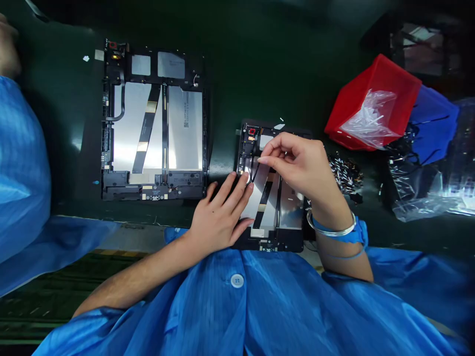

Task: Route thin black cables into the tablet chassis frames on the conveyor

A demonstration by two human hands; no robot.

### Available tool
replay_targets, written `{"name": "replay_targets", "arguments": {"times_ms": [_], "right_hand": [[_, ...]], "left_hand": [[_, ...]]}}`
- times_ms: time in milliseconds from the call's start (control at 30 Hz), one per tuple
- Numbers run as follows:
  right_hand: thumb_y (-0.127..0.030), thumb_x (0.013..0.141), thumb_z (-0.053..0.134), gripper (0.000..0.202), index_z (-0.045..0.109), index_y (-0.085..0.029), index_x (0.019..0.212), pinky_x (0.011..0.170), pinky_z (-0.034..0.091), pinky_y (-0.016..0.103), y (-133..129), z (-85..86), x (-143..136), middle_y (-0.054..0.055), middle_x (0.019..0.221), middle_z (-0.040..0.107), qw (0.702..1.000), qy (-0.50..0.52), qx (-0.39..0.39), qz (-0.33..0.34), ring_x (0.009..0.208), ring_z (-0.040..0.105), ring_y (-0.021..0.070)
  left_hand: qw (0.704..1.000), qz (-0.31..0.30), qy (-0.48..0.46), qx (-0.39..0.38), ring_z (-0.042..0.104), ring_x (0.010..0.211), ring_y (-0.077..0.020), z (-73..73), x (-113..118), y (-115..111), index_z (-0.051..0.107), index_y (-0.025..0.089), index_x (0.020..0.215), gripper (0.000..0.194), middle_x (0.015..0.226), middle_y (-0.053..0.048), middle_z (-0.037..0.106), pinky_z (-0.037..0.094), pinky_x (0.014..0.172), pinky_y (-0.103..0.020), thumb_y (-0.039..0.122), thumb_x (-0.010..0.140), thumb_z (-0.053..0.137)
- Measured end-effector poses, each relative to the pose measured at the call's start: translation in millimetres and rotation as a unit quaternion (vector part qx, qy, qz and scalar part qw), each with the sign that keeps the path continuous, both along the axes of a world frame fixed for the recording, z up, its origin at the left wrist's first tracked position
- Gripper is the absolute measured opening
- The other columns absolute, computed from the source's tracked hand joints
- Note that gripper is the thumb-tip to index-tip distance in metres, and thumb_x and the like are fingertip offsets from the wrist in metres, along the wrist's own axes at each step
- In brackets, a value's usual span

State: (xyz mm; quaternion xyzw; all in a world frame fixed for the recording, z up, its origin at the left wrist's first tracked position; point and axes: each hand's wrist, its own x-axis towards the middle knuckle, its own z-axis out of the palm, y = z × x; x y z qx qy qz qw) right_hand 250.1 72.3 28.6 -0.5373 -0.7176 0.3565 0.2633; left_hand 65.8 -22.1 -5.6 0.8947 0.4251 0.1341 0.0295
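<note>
An opened tablet [291, 207] with silver battery panels and a slanting black ribbon lies in front of me. Across its left edge rests my left hand [218, 215], palm down with the fingers spread. Over the upper left part of the same tablet, my right hand [297, 163] pinches with thumb and index finger near a thin black cable [255, 172]; whether the cable is between the fingertips is too small to tell. To the left lies a second, larger-looking opened tablet [185, 148], which neither hand touches.
A red bin [349, 109] holding clear plastic bags and a blue bin [434, 118] stand at the right. Beside them are a pile of small parts [345, 173] and clear plastic bags [419, 202]. Another person's blue sleeve [22, 168] is at the far left.
</note>
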Motion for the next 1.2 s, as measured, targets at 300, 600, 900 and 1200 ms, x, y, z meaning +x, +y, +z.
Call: {"name": "replay_targets", "arguments": {"times_ms": [300, 600, 900, 1200], "right_hand": [[-0.020, 0.078, 0.068, 0.007, 0.063, -0.016, 0.075, 0.063, 0.039, 0.026, 9, -17.8, -2, -0.005, 0.060, 0.058, 0.999, -0.014, -0.027, -0.016, 0.057, 0.052, 0.0093], [-0.019, 0.079, 0.066, 0.004, 0.063, -0.018, 0.076, 0.061, 0.036, 0.025, 5, -19.2, -5, -0.005, 0.061, 0.057, 0.997, -0.078, 0.003, -0.017, 0.057, 0.050, 0.0093], [-0.026, 0.094, 0.050, 0.025, 0.066, -0.018, 0.112, 0.062, 0.036, 0.028, -25, -8.3, 3, 0.003, 0.076, 0.064, 0.934, -0.273, 0.229, 0.040, 0.074, 0.054, 0.0167], [-0.016, 0.095, 0.042, 0.034, 0.064, -0.018, 0.121, 0.057, 0.033, 0.029, -47, -23.2, 10, 0.007, 0.080, 0.062, 0.892, -0.354, 0.256, 0.119, 0.078, 0.047, 0.0190]], "left_hand": [[0.999, -0.029, 0.024, 0.015, 0.044, 0.133, -0.0320, 3.8, 1, 4, 0.054, 0.003, 0.134, 0.054, 0.147, -0.010, 0.045, 0.038, 0.097, -0.043, 0.036, 0.100, 0.028], [0.997, -0.048, 0.055, 0.014, 0.046, 0.132, -0.0330, 11.0, 3, 6, 0.053, -0.001, 0.133, 0.054, 0.144, -0.015, 0.049, 0.041, 0.097, -0.044, 0.036, 0.099, 0.032], [0.997, -0.057, 0.045, -0.021, 0.047, 0.129, -0.0355, 18.0, 3, 9, 0.056, -0.001, 0.130, 0.052, 0.142, -0.017, 0.051, 0.043, 0.097, -0.047, 0.036, 0.097, 0.041], [0.998, -0.040, 0.036, -0.010, 0.047, 0.129, -0.0346, 14.7, 3, 5, 0.056, 0.001, 0.130, 0.049, 0.141, -0.015, 0.053, 0.042, 0.097, -0.048, 0.034, 0.097, 0.041]]}}
